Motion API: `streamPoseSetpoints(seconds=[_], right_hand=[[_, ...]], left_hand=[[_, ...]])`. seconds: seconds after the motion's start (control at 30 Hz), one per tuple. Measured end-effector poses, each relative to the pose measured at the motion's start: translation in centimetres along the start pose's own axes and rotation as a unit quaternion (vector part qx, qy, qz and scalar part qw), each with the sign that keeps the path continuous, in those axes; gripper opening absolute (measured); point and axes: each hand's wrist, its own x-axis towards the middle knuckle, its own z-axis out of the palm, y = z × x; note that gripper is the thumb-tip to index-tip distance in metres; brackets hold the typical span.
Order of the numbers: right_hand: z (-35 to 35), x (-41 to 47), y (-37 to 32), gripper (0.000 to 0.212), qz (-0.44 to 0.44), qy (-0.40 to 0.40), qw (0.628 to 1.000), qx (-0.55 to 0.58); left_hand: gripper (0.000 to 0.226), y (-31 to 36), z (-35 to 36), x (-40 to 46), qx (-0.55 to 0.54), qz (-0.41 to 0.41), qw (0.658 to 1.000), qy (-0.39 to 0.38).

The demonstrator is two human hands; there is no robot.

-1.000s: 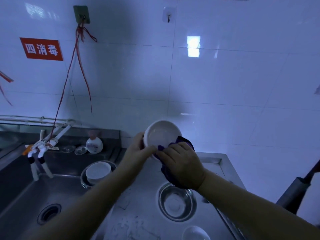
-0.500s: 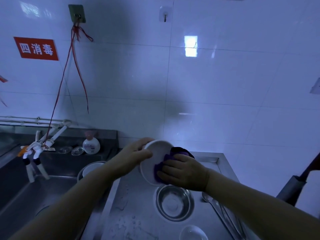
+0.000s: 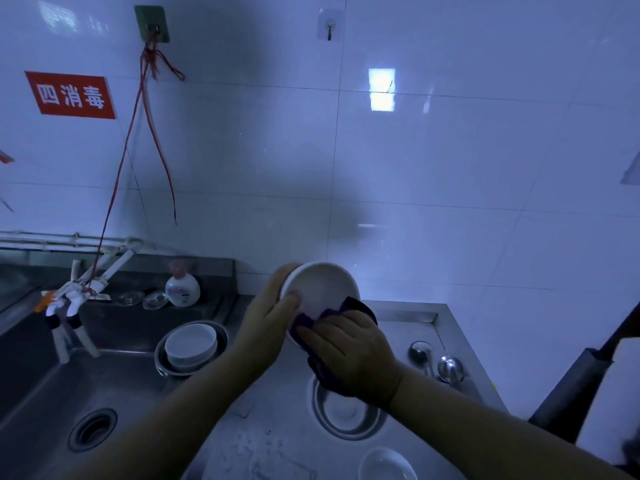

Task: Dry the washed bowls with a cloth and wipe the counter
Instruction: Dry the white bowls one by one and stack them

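I hold a white bowl (image 3: 320,289) up above the steel counter (image 3: 277,427), tilted so its inside faces me. My left hand (image 3: 268,323) grips its left rim, thumb inside. My right hand (image 3: 349,355) presses a dark purple cloth (image 3: 356,306) against the bowl's lower right edge; the cloth hangs down under the palm. A steel bowl (image 3: 346,414) rests on the counter below my right hand. Another white bowl (image 3: 190,346) sits in a steel bowl at the sink's edge. A small white bowl (image 3: 386,465) stands at the bottom.
A sink (image 3: 52,393) with a drain (image 3: 91,429) lies at left under a taped white faucet (image 3: 72,299). A soap bottle (image 3: 182,289) stands on the back ledge. Two spoons (image 3: 436,365) lie on the counter's right. A dark handle (image 3: 581,382) leans at far right.
The bowl has turned from showing its underside to showing its inside and sits a little higher. My right hand with the cloth has shifted to the bowl's lower right rim.
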Motion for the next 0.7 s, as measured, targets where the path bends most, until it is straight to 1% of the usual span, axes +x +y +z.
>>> streamPoseSetpoints(seconds=[0.07,0.13,0.17,0.2,0.3,0.33,0.4,0.47,0.53,0.63,0.7], right_hand=[[-0.5,-0.3,1.5,0.018,-0.081,-0.023,0.996,-0.012],[-0.9,-0.4,2.2,0.014,-0.126,-0.054,0.99,-0.017],[-1.0,-0.3,2.2,0.013,-0.124,-0.06,0.99,-0.023],[-1.0,-0.1,2.0,0.011,-0.105,-0.061,0.992,-0.031],[-0.6,0.9,0.4,0.016,0.005,-0.036,0.999,-0.04],[-0.5,1.2,-0.3,0.018,0.036,-0.031,0.998,-0.035],[-0.4,1.3,-1.4,0.02,0.065,-0.039,0.997,-0.023],[-0.7,1.2,-1.7,0.023,0.071,-0.064,0.995,-0.001],[-1.4,1.1,-1.1,0.028,0.047,-0.104,0.993,0.022],[-2.5,1.1,0.8,0.033,-0.018,-0.169,0.984,0.046],[-2.9,1.0,1.8,0.029,-0.043,-0.193,0.979,0.049]], left_hand=[[0.035,0.6,-1.2,0.8,-0.008,-0.033,0.997,-0.065],[0.038,0.9,-2.3,1.5,-0.01,-0.078,0.987,-0.137],[0.037,0.9,-2.5,1.6,-0.019,-0.09,0.986,-0.138],[0.034,0.8,-2.3,1.5,-0.037,-0.093,0.989,-0.109],[0.023,-0.6,0.0,0.1,-0.062,-0.083,0.994,0.031],[0.022,-1.2,0.9,-0.4,-0.065,-0.069,0.994,0.062],[0.021,-1.8,1.8,-1.1,-0.069,-0.051,0.992,0.098],[0.017,-1.7,1.3,-0.9,-0.05,-0.048,0.994,0.088],[0.017,-1.5,0.3,-0.5,-0.022,-0.042,0.997,0.053],[0.034,-1.3,-0.8,-0.1,-0.002,-0.042,0.999,-0.006],[0.038,-1.2,-1.0,-0.2,-0.006,-0.046,0.999,-0.028]])
